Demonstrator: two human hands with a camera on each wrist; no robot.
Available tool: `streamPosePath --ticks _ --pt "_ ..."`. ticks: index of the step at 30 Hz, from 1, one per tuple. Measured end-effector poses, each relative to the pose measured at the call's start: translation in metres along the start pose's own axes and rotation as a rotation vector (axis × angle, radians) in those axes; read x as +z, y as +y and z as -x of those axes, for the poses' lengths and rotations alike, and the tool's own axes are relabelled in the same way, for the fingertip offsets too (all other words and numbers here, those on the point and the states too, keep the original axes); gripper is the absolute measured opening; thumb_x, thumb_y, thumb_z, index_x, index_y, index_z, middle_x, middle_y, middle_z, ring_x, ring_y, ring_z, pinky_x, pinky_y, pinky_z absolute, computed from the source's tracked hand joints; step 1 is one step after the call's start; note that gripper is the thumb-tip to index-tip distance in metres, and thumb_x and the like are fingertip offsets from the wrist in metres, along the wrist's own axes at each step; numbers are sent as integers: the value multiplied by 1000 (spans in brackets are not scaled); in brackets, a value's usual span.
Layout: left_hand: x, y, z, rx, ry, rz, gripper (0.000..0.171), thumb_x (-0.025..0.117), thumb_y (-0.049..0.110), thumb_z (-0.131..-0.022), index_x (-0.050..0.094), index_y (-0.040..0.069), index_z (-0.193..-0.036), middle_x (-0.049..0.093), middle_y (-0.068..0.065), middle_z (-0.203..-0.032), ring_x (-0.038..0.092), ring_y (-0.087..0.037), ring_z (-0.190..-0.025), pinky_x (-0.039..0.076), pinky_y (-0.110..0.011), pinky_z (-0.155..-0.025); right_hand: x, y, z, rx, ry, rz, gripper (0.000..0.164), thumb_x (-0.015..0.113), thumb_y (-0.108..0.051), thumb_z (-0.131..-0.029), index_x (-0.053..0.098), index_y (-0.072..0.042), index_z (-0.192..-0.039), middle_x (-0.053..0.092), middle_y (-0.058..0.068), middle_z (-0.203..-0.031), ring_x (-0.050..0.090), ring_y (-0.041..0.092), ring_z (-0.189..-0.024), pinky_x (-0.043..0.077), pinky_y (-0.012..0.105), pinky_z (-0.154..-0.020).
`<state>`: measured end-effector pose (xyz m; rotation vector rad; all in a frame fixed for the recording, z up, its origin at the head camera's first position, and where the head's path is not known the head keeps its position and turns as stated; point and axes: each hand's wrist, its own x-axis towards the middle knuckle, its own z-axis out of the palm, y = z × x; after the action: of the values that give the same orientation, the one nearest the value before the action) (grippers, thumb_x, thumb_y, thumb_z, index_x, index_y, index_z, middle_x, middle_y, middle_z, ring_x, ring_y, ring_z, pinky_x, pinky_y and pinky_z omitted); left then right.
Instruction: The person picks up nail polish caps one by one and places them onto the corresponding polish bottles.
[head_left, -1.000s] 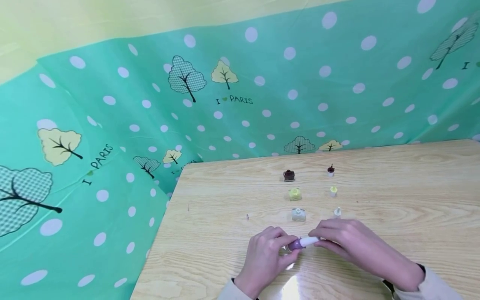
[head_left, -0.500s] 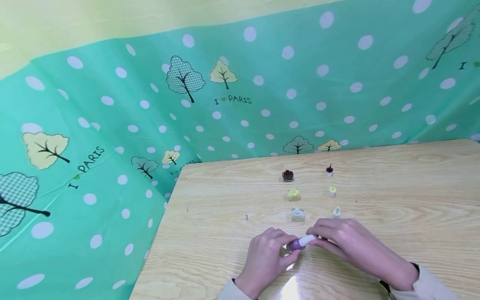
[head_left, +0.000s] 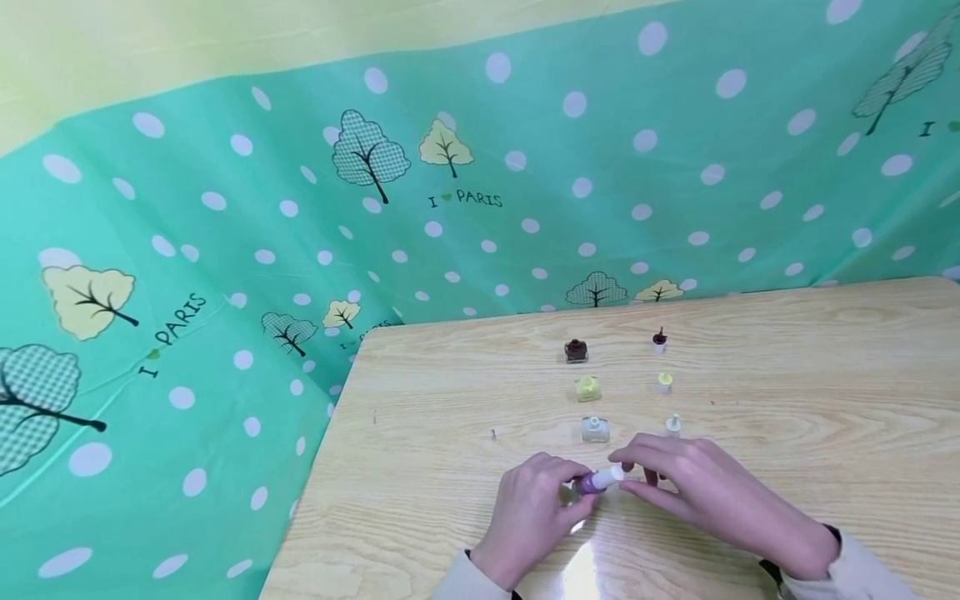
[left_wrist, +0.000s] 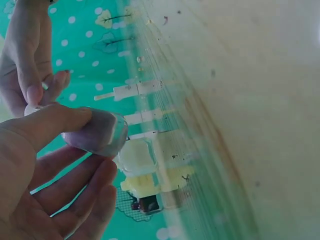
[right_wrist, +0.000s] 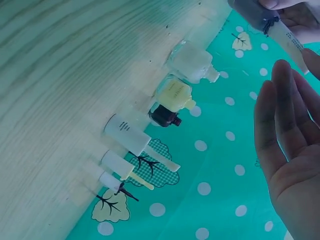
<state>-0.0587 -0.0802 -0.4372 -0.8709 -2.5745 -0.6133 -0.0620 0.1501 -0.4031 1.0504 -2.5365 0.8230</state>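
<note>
My left hand pinches a purple nail polish bottle between thumb and fingers, low over the table. Its long white cap sits on the neck and slants up to the right. In the right wrist view, purple polish is smeared round the joint between bottle and cap. My right hand is at the cap's free end, fingers loosely spread and thumb beside the tip. From the left wrist, the bottle shows its glass base beyond my thumb.
Behind the hands stand uncapped polish bottles: whitish, yellow and dark. To their right, the white, yellow and dark-brushed caps stand brush up. A patterned green cloth hangs behind the wooden table.
My right fingers have loosened from the cap and spread apart. The bottle and cap have tilted slightly in my left hand, which has stayed about in place.
</note>
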Motion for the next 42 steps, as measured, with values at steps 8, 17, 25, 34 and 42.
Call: streamPosePath --ticks 8,17,25,34,42 --pt "2 -3 -1 -42 -54 -1 16 83 31 -79 77 22 -92 75 12 -84 56 5 -65 36 -4 -57 2 7 5 4 18 66 21 80 -21 -83 72 -22 -102 67 -16 -96 63 1 -83 55 22 -68" --pt "3 -3 2 -130 -177 17 18 83 28 -79 76 23 -95 75 13 -89 62 4 -73 46 -10 -64 2 9 13 48 -3 82 23 81 -22 -82 72 -21 -103 68 -14 -98 65 3 -86 56 25 -69" --pt "3 -5 2 -157 -199 39 18 82 28 -80 76 24 -96 75 14 -91 64 3 -75 47 -11 -64 2 15 19 68 -6 72 22 80 -21 -83 71 -22 -103 66 -16 -96 61 -1 -83 54 22 -67" --pt "2 -6 3 -160 -195 6 21 82 34 -79 75 23 -95 75 14 -87 54 6 -65 40 -10 -58 2 24 26 78 -8 71 24 81 -19 -81 71 -21 -103 66 -16 -94 61 -1 -82 55 22 -66" --pt "5 -7 2 -155 -199 26 22 78 41 -83 75 24 -96 73 16 -86 57 5 -69 42 -11 -60 1 28 31 109 -20 102 27 82 -20 -80 71 -22 -104 68 -15 -97 65 3 -86 57 26 -69"
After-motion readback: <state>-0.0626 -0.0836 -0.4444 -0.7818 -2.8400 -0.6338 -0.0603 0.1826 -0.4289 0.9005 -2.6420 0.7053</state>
